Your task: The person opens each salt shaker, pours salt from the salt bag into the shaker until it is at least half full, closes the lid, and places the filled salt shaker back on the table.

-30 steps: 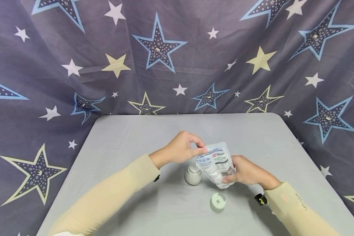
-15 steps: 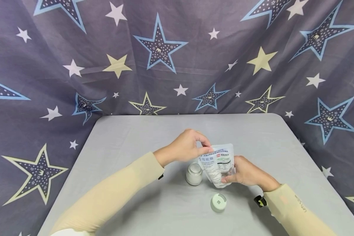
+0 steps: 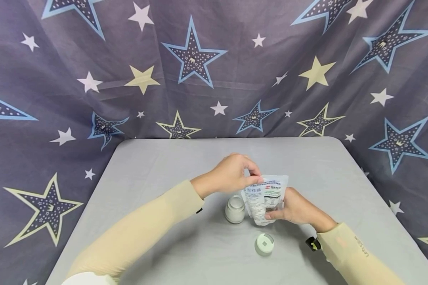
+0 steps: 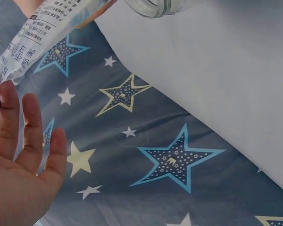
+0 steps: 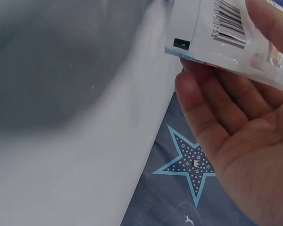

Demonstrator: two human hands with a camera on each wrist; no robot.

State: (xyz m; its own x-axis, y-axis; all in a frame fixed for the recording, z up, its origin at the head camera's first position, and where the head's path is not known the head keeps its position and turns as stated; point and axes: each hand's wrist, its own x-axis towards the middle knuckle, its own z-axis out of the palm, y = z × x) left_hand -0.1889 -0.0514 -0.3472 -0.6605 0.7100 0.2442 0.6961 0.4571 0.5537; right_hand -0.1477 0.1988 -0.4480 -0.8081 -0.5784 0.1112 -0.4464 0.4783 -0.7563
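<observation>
A white salt pouch (image 3: 258,202) with blue and green print stands nearly upright just above the table. My left hand (image 3: 230,174) pinches its upper left corner between thumb and fingers; in the left wrist view, the other fingers of that hand (image 4: 19,174) are spread apart. Lower down on the right side, my right hand (image 3: 297,208) grips the pouch, thumb on the front and fingers behind. The right wrist view shows a barcode on the pouch (image 5: 212,28) above those fingers. A lidless glass jar (image 3: 234,213) with white contents stands left of the pouch.
A pale green round lid (image 3: 264,244) lies on the grey table (image 3: 199,253), nearer to me than the pouch. Behind the table hangs a dark star-patterned cloth (image 3: 214,95), which also continues down both sides.
The pouch has swung from leaning left over the jar to nearly upright. My left hand has moved right with its upper corner; the right hand keeps its grip low on the pouch.
</observation>
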